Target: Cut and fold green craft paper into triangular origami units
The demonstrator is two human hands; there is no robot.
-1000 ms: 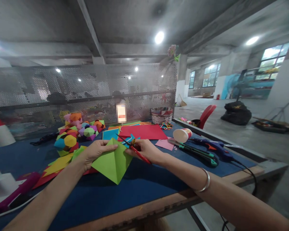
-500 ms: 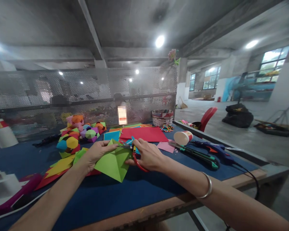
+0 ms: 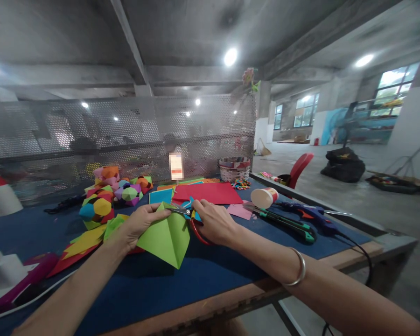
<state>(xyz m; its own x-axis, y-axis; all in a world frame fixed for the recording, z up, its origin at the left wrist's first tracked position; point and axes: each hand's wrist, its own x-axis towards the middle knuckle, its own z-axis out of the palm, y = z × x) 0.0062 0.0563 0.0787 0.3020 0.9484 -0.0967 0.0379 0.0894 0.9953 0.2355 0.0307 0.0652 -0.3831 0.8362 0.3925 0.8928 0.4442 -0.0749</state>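
Observation:
Between the fingers and thumb of my left hand (image 3: 145, 221) is a sheet of green paper (image 3: 166, 240), creased and hanging over the table's front half. My right hand (image 3: 215, 221) grips scissors (image 3: 200, 234) with red handles. Their blades point left and lie at the upper part of the green paper, close to my left fingertips. Behind the scissors, a small piece of blue paper (image 3: 187, 204) shows beside my right fingers. My left wrist is near yellow and red paper pieces (image 3: 86, 242) on the blue table top (image 3: 140, 298).
Coloured paper balls (image 3: 103, 210) stand at the left, with a white plug (image 3: 9, 270) nearer. Red sheets (image 3: 210, 192) lie behind my hands. To the right are a paper cup (image 3: 264, 198), a green-and-black cutter (image 3: 287, 225) and a blue glue gun (image 3: 311, 217). A woven basket (image 3: 234, 169) stands behind.
The right fingers have closed more around the scissor handles, and the blades have shifted slightly against the green paper. My left hand keeps its hold. The whole view has shifted slightly.

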